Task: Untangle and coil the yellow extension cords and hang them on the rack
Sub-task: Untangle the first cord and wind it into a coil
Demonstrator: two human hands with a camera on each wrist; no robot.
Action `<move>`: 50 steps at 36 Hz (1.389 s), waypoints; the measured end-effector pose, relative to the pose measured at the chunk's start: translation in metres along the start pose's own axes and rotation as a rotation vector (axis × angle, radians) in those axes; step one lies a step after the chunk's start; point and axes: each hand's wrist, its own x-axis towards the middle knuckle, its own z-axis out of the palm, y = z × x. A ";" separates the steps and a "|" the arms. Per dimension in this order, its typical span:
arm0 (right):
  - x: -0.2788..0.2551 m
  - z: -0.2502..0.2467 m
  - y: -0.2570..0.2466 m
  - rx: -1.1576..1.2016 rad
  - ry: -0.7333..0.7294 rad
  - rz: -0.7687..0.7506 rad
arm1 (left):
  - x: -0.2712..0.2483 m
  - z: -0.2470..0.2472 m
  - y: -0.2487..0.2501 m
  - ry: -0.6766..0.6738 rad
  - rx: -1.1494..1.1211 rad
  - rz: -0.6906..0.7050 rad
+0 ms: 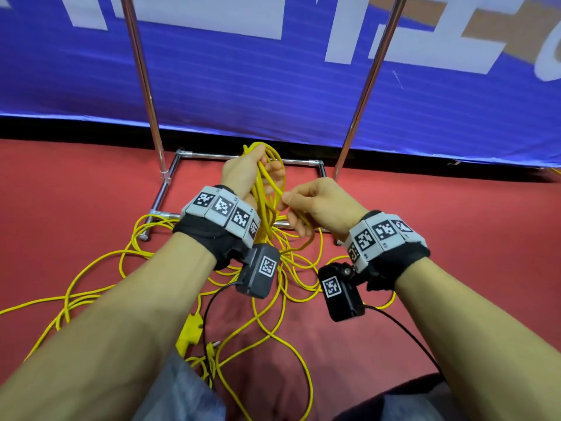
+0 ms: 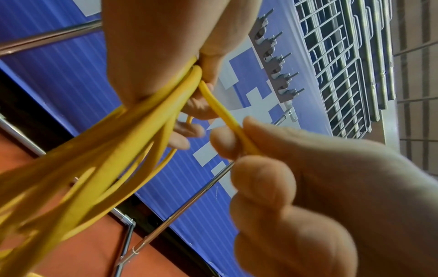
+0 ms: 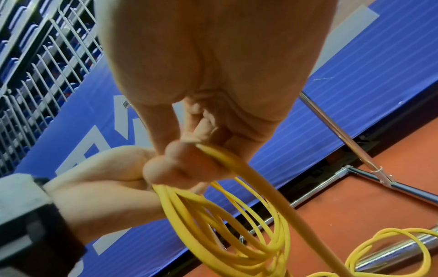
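My left hand (image 1: 252,168) grips a bundle of several yellow cord loops (image 1: 267,205) at their top, in front of the chrome rack (image 1: 142,74); the loops hang down past my wrist. In the left wrist view the loops (image 2: 132,131) pass through the left hand (image 2: 166,61). My right hand (image 1: 306,205) pinches one strand (image 2: 227,116) of the same cord just right of the bundle. The right wrist view shows the strand (image 3: 251,174) running from the right hand (image 3: 189,161) down to the floor. More yellow cord (image 1: 91,287) lies tangled on the red floor, with a yellow socket block (image 1: 189,331).
The rack's base frame (image 1: 170,174) and two uprights (image 1: 367,83) stand on the red floor against a blue banner (image 1: 273,86). A row of hooks (image 2: 277,61) shows high on the rack in the left wrist view. Black camera cables (image 1: 209,308) trail from both wrists.
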 end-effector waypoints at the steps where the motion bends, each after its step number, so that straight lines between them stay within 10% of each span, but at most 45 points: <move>1: -0.001 0.000 0.001 0.017 -0.017 0.018 | -0.002 0.002 0.001 -0.027 -0.070 -0.020; 15: -0.008 -0.031 0.041 -0.360 -0.060 0.238 | 0.001 -0.018 0.049 -0.048 -0.326 0.218; 35: 0.009 -0.034 -0.008 0.569 0.400 0.159 | -0.001 -0.011 0.013 0.014 0.643 0.300; 46: 0.003 0.001 -0.016 -0.031 0.155 -0.086 | -0.018 0.014 -0.012 -0.136 0.379 0.076; 50: 0.003 -0.007 -0.008 -0.042 0.118 -0.091 | -0.018 0.016 -0.009 -0.058 0.346 0.187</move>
